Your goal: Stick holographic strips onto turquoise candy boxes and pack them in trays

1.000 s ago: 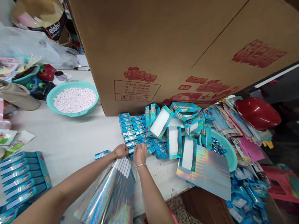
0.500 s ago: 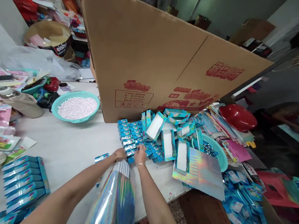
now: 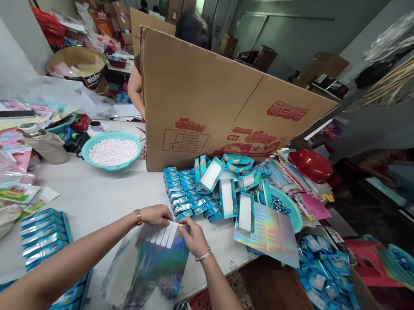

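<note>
The left hand (image 3: 158,214) and right hand (image 3: 194,239) pinch the shiny sheet (image 3: 162,265) by its top edge, white strips (image 3: 166,235) just below the grip, blue packets (image 3: 181,191) on the counter (image 3: 119,191) beyond it; even tension from both sides should keep it flat. Fingertips behind that edge are hidden, and glare perhaps masks the sheet's lower end.
</note>
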A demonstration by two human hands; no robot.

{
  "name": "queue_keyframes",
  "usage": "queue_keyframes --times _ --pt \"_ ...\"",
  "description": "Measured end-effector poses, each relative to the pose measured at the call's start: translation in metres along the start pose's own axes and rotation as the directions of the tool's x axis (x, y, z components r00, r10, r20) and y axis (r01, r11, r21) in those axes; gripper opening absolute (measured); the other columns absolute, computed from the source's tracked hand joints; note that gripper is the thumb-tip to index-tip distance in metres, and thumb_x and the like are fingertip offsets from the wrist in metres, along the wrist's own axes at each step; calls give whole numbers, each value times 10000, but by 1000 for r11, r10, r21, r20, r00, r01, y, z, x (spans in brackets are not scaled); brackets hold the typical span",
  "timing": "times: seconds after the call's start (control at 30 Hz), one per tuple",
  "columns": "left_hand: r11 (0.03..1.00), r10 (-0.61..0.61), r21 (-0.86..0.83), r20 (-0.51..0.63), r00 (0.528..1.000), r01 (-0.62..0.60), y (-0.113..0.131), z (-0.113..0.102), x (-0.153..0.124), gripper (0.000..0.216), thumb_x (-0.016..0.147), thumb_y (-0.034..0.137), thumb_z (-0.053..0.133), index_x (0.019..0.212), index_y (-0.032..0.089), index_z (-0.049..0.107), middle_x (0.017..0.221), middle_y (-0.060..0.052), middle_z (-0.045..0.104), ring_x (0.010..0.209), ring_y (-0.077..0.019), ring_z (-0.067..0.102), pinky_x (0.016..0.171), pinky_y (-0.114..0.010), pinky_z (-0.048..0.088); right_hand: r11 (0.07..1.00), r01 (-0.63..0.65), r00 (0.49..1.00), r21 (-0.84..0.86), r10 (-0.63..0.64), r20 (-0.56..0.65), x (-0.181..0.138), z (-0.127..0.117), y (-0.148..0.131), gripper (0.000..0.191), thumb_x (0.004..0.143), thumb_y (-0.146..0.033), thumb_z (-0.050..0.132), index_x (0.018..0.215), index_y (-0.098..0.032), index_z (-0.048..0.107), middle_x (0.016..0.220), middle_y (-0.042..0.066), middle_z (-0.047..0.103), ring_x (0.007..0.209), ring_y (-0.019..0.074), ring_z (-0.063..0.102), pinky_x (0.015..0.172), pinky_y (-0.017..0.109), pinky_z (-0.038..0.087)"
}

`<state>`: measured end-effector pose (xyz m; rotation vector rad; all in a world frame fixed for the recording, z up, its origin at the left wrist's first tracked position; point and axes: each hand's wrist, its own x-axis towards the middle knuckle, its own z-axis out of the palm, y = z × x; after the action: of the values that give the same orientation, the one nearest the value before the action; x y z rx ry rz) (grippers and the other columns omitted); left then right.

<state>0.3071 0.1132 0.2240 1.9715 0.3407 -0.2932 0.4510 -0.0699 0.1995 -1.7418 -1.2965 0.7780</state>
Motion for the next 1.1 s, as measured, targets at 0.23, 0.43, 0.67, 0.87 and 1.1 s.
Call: queue_keyframes --times 0.23,0.43,0.67,0.87,1.1 --pt "993 71 106 -139 988 -57 19 23 5 223 781 257 471 664 159 634 613 11 544 597 -127 418 589 -227 315 905 210 949 -370 -280 -146 -14 0 -8 226 936 -198 491 1028 -256 689 963 52 707 928 197 622 847 325 417" --pt "996 84 -17 -190 978 -89 23 29 7 227 760 276 424 591 154 514 573 33 390 590 -106 334 553 -214 290 919 216 922 -330 -303 -240 -15 3 -5 184 946 -197 487 930 -228 667 947 48 702 912 187 614 850 329 399" --pt "997 -16 70 -204 979 31 14 28 15 242 758 260 401 610 147 555 577 28 436 574 -106 374 556 -221 310 958 191 932 -214 -245 -266 -11 0 -11 204 968 -214 394 836 -213 549 915 46 643 918 191 571 833 322 385" --pt "970 -121 188 -186 975 156 -24 32 19 281 583 126 556 822 164 698 739 -32 633 720 -188 557 662 -255 380 990 42 958 -132 -78 -276 -4 -16 -8 212 978 -293 370 844 -216 516 808 15 591 771 170 539 732 273 387" --pt "978 -104 -168 133 986 126 -45 48 27 822 607 444 782 1317 144 495 822 -9 685 786 -193 624 685 -238 420 989 -129 979 -73 115 -169 19 -16 43 190 923 -286 409 770 -220 499 702 -15 583 657 150 548 626 230 374"
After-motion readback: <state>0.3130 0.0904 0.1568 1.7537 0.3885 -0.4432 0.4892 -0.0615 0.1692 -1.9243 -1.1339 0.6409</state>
